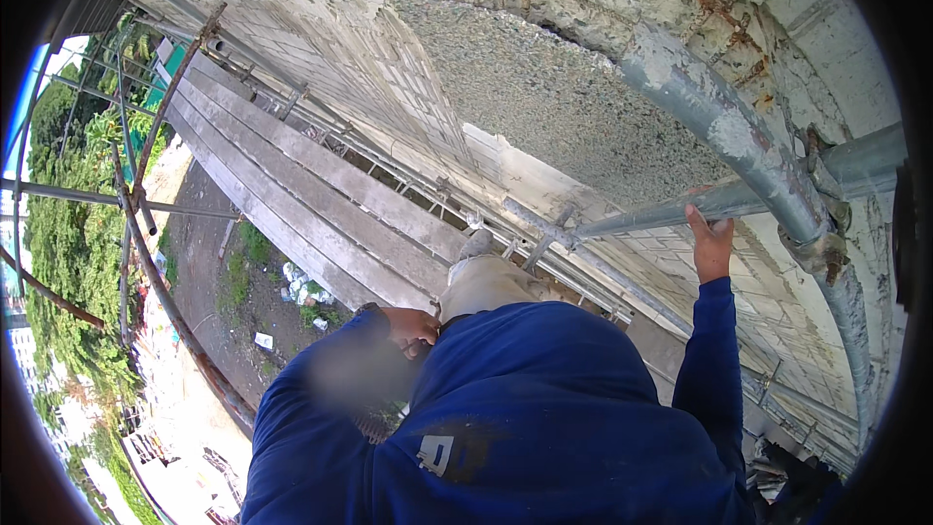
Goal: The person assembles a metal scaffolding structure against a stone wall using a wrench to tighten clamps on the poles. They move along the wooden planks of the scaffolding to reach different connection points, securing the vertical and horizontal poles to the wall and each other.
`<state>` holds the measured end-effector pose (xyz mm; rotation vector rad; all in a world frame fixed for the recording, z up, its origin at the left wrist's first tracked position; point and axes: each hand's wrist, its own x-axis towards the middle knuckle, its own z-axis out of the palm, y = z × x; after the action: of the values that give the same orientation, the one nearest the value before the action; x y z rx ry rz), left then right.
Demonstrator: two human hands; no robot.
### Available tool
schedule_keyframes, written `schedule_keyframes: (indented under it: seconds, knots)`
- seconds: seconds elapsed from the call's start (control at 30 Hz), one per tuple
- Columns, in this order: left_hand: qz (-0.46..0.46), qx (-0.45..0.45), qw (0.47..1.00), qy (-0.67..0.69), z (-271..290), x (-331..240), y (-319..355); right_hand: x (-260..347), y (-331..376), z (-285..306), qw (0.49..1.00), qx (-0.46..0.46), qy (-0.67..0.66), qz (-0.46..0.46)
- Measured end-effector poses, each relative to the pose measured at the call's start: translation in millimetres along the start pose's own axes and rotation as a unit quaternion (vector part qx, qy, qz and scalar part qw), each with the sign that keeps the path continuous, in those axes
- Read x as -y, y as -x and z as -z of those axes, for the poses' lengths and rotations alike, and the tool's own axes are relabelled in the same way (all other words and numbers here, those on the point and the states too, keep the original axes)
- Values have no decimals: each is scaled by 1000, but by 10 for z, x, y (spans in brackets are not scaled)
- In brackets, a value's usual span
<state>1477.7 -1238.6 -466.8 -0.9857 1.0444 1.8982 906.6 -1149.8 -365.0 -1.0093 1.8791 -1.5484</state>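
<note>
My right hand (711, 245) is raised against the wall side, its fingers wrapped round a grey scaffold pipe (641, 217). A thicker, paint-spotted pipe (724, 126) crosses that pipe above the hand, and a clamp (826, 251) sits near their joint. Down at my waist, my left hand (413, 328) is closed with the fingers curled against the top of my light trousers (491, 284). Whatever it may hold is hidden. One grey shoe (476, 243) shows beyond the trousers, on the planks.
Long grey scaffold planks (321, 175) run away to the far left beside the concrete wall (573, 107), which has exposed rusty bars. Scaffold tubes (136, 185) stand along the open left side. Far below lie the ground (209, 233) and white litter (303, 287).
</note>
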Motion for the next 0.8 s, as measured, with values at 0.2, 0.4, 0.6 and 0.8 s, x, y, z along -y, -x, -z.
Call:
schedule_keyframes:
  seconds: [0.2, 0.4, 0.6, 0.8]
  knots:
    - [-5, 49, 998, 31, -66, -167, 289, 24, 5, 42, 1000, 13, 18, -16]
    - [-93, -56, 994, 0, 105, -193, 777, -3, -21, 14, 999, 4, 29, -19]
    - [-240, -130, 948, -165, 582, -24, 447, -27, 62, -92, 999, -38, -4, -8]
    - [-526, -113, 637, -552, 994, -190, 336, -232, 595, -636, 965, -206, 150, 61]
